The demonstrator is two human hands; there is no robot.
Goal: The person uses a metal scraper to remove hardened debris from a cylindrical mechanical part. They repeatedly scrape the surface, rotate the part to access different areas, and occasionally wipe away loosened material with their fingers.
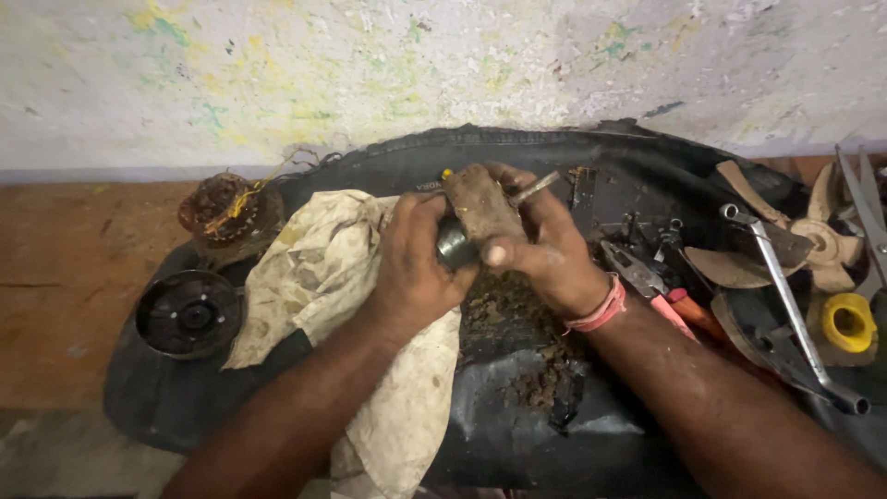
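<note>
Dead centre of the view, a small motor rotor (455, 245) is gripped in both hands over a black rubber mat (517, 434). The left hand (416, 268) is clenched around the dark, shiny lower end of it, and the right hand (540, 249) is closed over the top, with a rusty-brown abrasive pad (480, 211) pressed against it under the thumb. A thin steel shaft (538, 188) can be seen poking out toward 1 o'clock.

The rotor is judged to be dense and heavy for its size, rigid, and probably a bit slick on that polished end, so the barrel is reckoned the best place for it to be held, not the shaft. The pad looks stiff but crumbly; brown crumbs (517, 319) are scattered on the mat right below.

Around it: a stained rag (323, 268) is draped at 9 o'clock, with a copper-wound stator (226, 212) and a round black end cap (189, 314) further out that way. At 3 o'clock, red-handled pliers (651, 286), a long spanner (785, 296), a beige fan impeller (813, 236) and a yellow cap (848, 322) are laid out.
</note>
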